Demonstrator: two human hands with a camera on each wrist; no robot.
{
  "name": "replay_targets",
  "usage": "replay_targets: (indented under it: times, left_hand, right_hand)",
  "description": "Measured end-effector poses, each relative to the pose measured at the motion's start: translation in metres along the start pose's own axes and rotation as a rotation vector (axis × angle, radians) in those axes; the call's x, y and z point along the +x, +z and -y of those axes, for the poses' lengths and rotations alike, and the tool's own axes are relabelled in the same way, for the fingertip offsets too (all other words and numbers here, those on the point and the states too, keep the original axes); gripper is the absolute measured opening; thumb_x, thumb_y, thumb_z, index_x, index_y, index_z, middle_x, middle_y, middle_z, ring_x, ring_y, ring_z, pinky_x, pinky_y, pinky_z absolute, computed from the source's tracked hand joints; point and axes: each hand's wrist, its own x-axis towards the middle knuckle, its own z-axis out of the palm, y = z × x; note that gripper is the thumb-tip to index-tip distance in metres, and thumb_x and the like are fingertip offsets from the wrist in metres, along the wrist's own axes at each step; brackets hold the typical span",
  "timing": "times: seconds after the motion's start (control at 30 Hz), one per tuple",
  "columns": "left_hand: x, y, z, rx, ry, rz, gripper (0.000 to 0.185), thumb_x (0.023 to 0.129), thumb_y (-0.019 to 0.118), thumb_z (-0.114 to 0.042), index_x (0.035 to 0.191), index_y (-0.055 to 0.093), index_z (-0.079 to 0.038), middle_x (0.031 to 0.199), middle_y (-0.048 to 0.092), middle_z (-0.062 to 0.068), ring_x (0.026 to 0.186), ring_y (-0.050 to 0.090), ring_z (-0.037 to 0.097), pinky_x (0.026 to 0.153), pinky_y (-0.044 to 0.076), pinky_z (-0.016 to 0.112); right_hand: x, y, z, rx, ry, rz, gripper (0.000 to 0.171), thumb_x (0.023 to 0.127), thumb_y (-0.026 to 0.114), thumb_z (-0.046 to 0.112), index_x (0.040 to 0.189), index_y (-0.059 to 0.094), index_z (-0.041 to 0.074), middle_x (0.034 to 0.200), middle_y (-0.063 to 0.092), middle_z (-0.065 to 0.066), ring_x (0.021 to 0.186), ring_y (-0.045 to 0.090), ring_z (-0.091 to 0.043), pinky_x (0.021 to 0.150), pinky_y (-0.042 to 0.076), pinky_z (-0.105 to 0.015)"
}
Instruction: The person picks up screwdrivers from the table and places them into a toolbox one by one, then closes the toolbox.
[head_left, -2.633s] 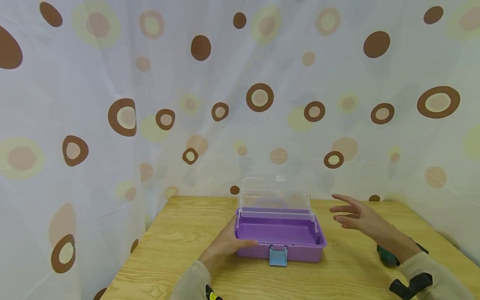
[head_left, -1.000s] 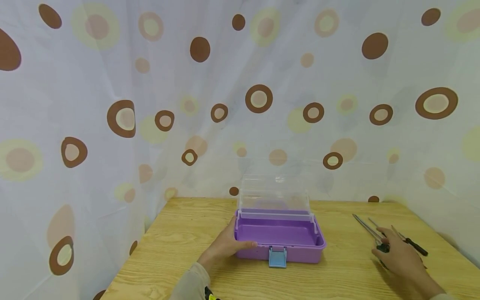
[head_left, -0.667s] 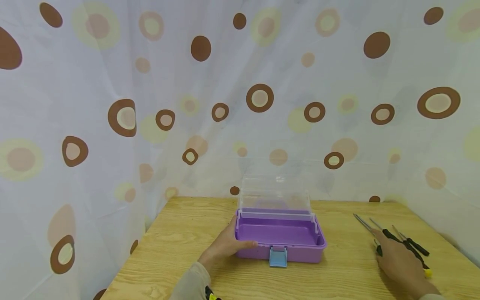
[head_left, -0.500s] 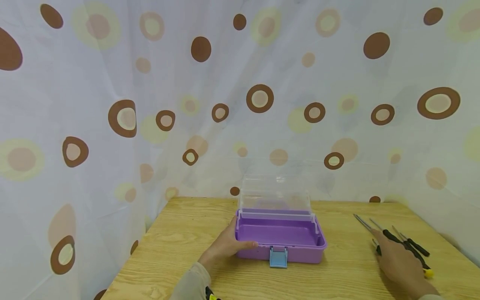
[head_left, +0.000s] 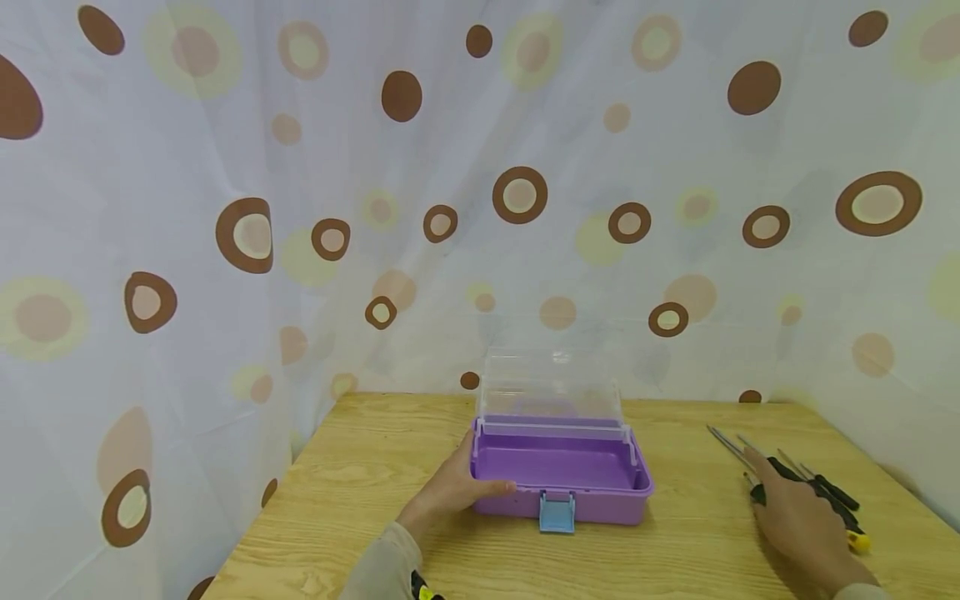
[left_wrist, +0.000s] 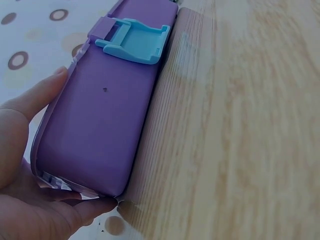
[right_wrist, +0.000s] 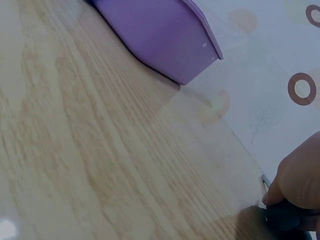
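Light wood-grain table in foreground; white curtain with brown, tan, pale yellow circles draped behind and along both sides, folds visible; lighting even, soft, diffuse

Box: purple plastic box, pale blue latch, clear lid
Table: light wood-grain table
Curtain: white curtain (brown and yellow circles)
Tools: black-handled screwdrivers, one yellow-tipped

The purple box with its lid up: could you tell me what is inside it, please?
The purple box shows only a bare purple floor behind its clear lid. The near front wall hides the strip of floor just behind it, so anything there cannot be seen.
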Motion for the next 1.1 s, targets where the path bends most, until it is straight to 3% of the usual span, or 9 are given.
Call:
replay_targets:
  times: [0.13,0.23,0.4,0.5,0.63,0.73,0.87,1.0,1.1]
  left_hand:
    - [0.000,0.000,0.000,0.000,0.006,0.003,0.119,0.083,0.088,-0.027,0.167,0.004,-0.016,0.155,0.042,0.020,0.133,0.049,0.042,0.115,0.032,0.061]
    - [0.000,0.001,-0.001,-0.012,-0.004,0.006,0.118,0.083,0.087,-0.026,0.167,0.004,-0.017,0.155,0.041,0.019,0.134,0.048,0.041,0.115,0.032,0.060]
    - [-0.001,0.001,-0.003,-0.026,-0.013,0.003,0.118,0.083,0.087,-0.025,0.167,0.004,-0.018,0.156,0.040,0.018,0.134,0.048,0.040,0.116,0.031,0.059]
    - [-0.001,0.001,-0.003,-0.035,-0.014,0.001,0.118,0.083,0.087,-0.024,0.167,0.004,-0.018,0.157,0.040,0.019,0.135,0.047,0.040,0.116,0.030,0.060]
    - [-0.001,0.001,-0.003,-0.028,-0.012,0.001,0.118,0.084,0.087,-0.024,0.167,0.004,-0.018,0.156,0.042,0.017,0.135,0.048,0.039,0.116,0.030,0.060]
    - [-0.001,0.001,-0.002,-0.019,-0.015,-0.003,0.118,0.083,0.087,-0.025,0.167,0.005,-0.018,0.156,0.042,0.016,0.134,0.049,0.038,0.116,0.032,0.059]
    - [-0.001,0.001,-0.002,-0.019,-0.023,-0.009,0.120,0.082,0.088,-0.027,0.167,0.005,-0.018,0.155,0.043,0.016,0.133,0.050,0.037,0.115,0.033,0.058]
    - [0.000,0.001,-0.001,-0.018,-0.022,-0.009,0.119,0.082,0.088,-0.027,0.167,0.005,-0.017,0.155,0.043,0.018,0.133,0.050,0.039,0.115,0.033,0.058]
    - [-0.001,0.000,-0.001,-0.017,-0.016,-0.011,0.119,0.082,0.089,-0.026,0.167,0.006,-0.016,0.154,0.044,0.019,0.133,0.050,0.041,0.115,0.033,0.060]
  right_hand:
    - [0.000,0.001,-0.002,0.044,-0.059,-0.097,0.078,0.093,0.067,0.003,0.160,0.026,0.001,0.083,0.068,-0.025,0.045,0.029,-0.014,0.040,0.026,-0.026]
    - [0.001,0.001,-0.004,0.066,-0.088,-0.152,0.080,0.089,0.072,0.004,0.157,0.029,-0.003,0.115,0.066,-0.036,0.044,0.030,-0.014,0.041,0.028,-0.027]
    - [0.005,-0.003,-0.007,0.130,-0.062,-0.108,0.086,0.090,0.076,0.010,0.157,0.025,-0.006,0.120,0.065,-0.035,0.053,0.055,-0.029,0.045,0.039,-0.038]
    - [0.009,-0.008,-0.012,0.209,-0.031,-0.043,0.090,0.092,0.077,0.015,0.158,0.020,-0.008,0.121,0.067,-0.030,0.079,0.066,-0.044,0.058,0.051,-0.044]
    - [0.014,-0.014,-0.021,0.386,-0.012,0.062,0.091,0.098,0.072,0.017,0.160,0.010,-0.008,0.125,0.067,-0.026,0.089,0.069,-0.038,0.068,0.057,-0.044]
    - [0.014,-0.016,-0.024,0.616,-0.004,0.122,0.087,0.101,0.066,0.011,0.161,0.004,-0.007,0.124,0.070,-0.021,0.061,0.061,-0.016,0.052,0.048,-0.032]
    - [0.012,-0.018,-0.021,0.938,-0.022,0.178,0.086,0.103,0.061,0.004,0.165,0.000,0.002,0.117,0.074,-0.002,0.057,0.056,-0.006,0.047,0.038,-0.028]
    - [0.013,-0.021,-0.014,1.132,-0.078,0.241,0.086,0.105,0.057,0.000,0.167,0.000,0.015,0.117,0.072,0.007,0.082,0.069,-0.007,0.058,0.047,-0.027]
    - [0.017,-0.023,-0.006,1.166,-0.138,0.287,0.080,0.106,0.055,0.000,0.167,0.011,0.030,0.121,0.072,0.006,0.098,0.070,-0.010,0.071,0.054,-0.028]
